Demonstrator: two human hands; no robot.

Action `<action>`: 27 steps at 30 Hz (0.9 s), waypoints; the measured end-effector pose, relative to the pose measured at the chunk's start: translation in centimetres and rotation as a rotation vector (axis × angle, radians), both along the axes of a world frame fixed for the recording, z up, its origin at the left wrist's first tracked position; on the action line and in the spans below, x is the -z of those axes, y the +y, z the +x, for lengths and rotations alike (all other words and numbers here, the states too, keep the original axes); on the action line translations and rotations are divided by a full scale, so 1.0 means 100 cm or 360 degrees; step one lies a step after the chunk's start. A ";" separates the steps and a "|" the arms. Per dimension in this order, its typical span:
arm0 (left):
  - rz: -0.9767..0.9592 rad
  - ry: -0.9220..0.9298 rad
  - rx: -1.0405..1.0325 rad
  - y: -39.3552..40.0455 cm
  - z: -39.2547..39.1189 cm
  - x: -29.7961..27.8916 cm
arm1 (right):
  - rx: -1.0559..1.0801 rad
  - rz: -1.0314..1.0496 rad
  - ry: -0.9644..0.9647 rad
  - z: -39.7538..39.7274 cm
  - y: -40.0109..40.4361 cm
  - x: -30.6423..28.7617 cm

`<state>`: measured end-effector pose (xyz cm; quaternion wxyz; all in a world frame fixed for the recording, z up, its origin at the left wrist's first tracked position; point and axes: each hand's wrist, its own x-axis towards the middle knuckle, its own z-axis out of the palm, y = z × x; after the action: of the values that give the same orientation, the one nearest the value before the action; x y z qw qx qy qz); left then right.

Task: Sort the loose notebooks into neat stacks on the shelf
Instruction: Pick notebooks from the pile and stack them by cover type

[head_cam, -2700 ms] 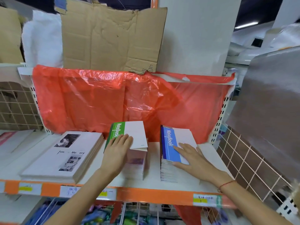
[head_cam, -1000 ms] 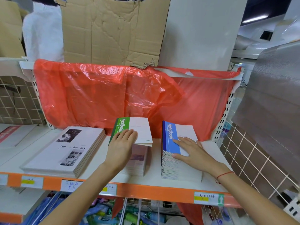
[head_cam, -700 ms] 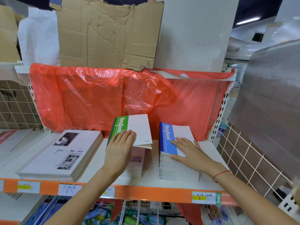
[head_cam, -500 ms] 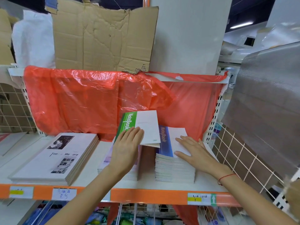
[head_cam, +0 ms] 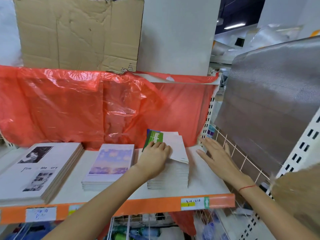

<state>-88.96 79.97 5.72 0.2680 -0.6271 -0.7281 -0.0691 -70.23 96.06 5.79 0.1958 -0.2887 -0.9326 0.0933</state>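
A green-spined notebook point(head_cam: 173, 143) lies on top of the right-hand stack point(head_cam: 168, 178) on the white shelf point(head_cam: 205, 179); a blue spine shows just under its far edge. My left hand point(head_cam: 155, 155) holds this green notebook near its spine, fingers bent over the cover. My right hand point(head_cam: 215, 153) hovers open to the right of that stack, fingers spread, touching nothing. A stack with a purple sky cover point(head_cam: 110, 161) sits in the middle. A bigger stack of white photo-cover notebooks point(head_cam: 40, 170) lies at the left.
Red plastic sheeting point(head_cam: 69, 104) hangs behind the stacks, with torn cardboard point(head_cam: 78, 32) above it. A wire grid point(head_cam: 242, 158) and a grey mesh panel point(head_cam: 268, 101) close off the right side. The orange shelf edge point(head_cam: 155, 207) carries price labels; wire baskets point(head_cam: 147, 226) sit below.
My left hand carried the green notebook off the middle stack and onto the blue-topped right stack. My right hand lifted off that stack and moved right. The purple cover is now uncovered.
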 end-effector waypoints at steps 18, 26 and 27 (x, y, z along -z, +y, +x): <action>-0.0348 -0.0267 -0.0076 -0.009 -0.002 0.005 | -0.0030 -0.0020 -0.0035 -0.005 -0.001 0.015; -0.0320 -0.0266 -0.0125 -0.003 0.002 0.004 | -0.0022 -0.0020 -0.0080 -0.004 0.001 0.020; -0.0321 -0.0268 -0.0127 -0.002 0.002 0.005 | -0.0023 -0.0023 -0.0081 -0.003 0.001 0.020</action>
<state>-88.76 79.78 5.23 0.1442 -0.6135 -0.7755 -0.0372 -70.58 96.15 3.82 0.1692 -0.2857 -0.9386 0.0940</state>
